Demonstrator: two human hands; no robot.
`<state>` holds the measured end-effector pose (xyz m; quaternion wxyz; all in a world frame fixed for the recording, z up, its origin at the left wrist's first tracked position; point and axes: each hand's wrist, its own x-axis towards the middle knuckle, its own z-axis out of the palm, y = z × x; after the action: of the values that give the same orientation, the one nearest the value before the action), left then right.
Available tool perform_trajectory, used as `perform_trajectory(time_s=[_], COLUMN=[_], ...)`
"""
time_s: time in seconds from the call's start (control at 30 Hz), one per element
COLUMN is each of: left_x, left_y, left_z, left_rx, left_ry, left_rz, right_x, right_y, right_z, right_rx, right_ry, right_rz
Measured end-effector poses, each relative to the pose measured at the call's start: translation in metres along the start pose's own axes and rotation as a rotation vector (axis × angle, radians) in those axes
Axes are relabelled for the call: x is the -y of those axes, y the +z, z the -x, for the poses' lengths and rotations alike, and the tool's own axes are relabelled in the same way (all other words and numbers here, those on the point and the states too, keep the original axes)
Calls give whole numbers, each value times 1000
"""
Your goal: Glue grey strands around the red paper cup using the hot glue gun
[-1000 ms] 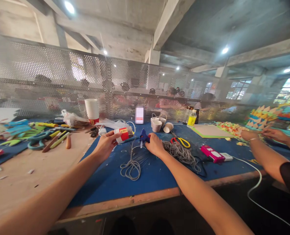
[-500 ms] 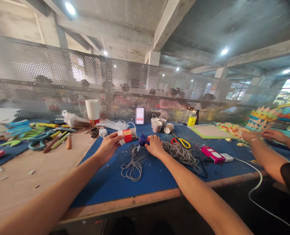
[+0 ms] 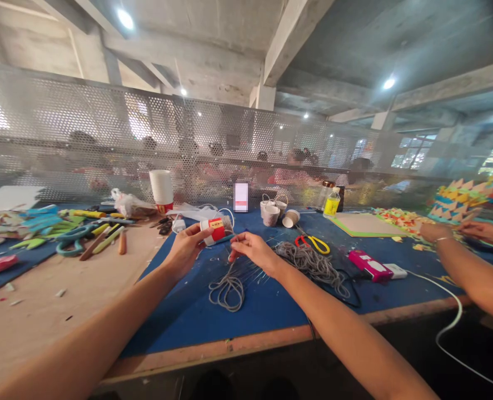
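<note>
My left hand (image 3: 187, 247) is closed around a white paper cup (image 3: 216, 230) with a red and yellow label, tipped on its side. Grey cord is wound about the cup's right end. Close beside that end, my right hand (image 3: 252, 251) has its fingers pinched together on the grey cord (image 3: 227, 293), which hangs down to a loose coil on the blue mat. A larger tangle of grey cord (image 3: 310, 264) lies right of my right hand, with yellow and red-handled scissors (image 3: 319, 245) behind it.
Small cord-wrapped cups (image 3: 270, 212), a phone (image 3: 241, 198), a cup stack (image 3: 161, 191) and a yellow bottle (image 3: 332, 203) stand at the back. A magenta box (image 3: 370, 265) lies right. Teal scissors (image 3: 69, 244) and tools lie left. A co-worker's hands (image 3: 436, 230) are at far right.
My right hand has left a dark blue tool, which no longer shows, and moved slightly left and down to pinch the cord. My left hand keeps the cup.
</note>
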<state>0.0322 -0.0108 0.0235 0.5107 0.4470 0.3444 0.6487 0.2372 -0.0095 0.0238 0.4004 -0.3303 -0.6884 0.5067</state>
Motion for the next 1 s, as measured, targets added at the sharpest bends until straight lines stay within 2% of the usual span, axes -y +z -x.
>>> perform_trajectory(time_s=[0.17, 0.27, 0.4, 0.47, 0.6, 0.67, 0.73, 0.9, 1.0], left_x=[2, 2, 2, 3, 2, 2, 1, 3, 3], left_y=[2, 4, 4, 3, 3, 4, 5, 6, 7], left_z=[3, 5, 6, 5, 4, 5, 7, 11, 12], left_rx=[20, 41, 60, 54, 36, 41, 65, 135, 171], left_ry=[-16, -25, -26, -21, -17, -35, -55, -45, -27], left_rz=[-55, -80, -101, -105, -110, -115, -122, -207, -264], right_x=[-5, 0, 8, 8, 3, 0, -1, 2, 6], right_y=[-8, -9, -10, -11, -13, -13, -13, -12, -12], right_z=[-2, 1, 4, 3, -1, -2, -1, 3, 6], right_rx=[-191, -257, -365, -361, -213, -198, -233, -401, -428], right_ry=[-175, -210, -360, -385, -296, -281, -301, -454, -507], right_rz=[208, 357, 490, 435, 181, 140, 193, 504, 602])
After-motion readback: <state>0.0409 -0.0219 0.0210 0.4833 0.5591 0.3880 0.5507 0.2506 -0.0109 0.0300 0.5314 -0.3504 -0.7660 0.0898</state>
